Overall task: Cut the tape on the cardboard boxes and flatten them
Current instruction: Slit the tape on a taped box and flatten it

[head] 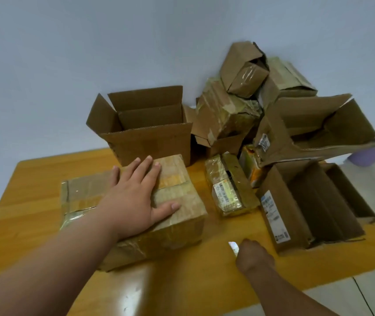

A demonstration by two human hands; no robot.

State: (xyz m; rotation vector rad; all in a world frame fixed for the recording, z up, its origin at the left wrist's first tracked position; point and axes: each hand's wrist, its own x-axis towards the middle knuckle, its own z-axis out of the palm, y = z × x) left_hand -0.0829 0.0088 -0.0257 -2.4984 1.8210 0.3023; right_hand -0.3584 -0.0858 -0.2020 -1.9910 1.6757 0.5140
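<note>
the closed brown cardboard box wrapped in glossy clear and yellowish tape (136, 208) has a creased, worn top and a dented front edge; it lies near the left front part of the yellow wooden surface (204, 281). the left hand (134, 201) reaches in from the lower left with the arm stretched out, palm flat on the box top, fingers (147, 169) straight and spread, thumb splayed toward the right edge of the box. the box lies directly under the palm and fingers, touching them. the right hand (253, 256) hovers low near the front edge of the surface, to the right of the box and apart from it, its fingers curled round a small shiny white object (234, 247); what that object is cannot be told. toward the back edge stands an open empty brown cardboard box (150, 142), and a heap of crumpled taped cardboard boxes (250, 106) fills the right back corner.
</note>
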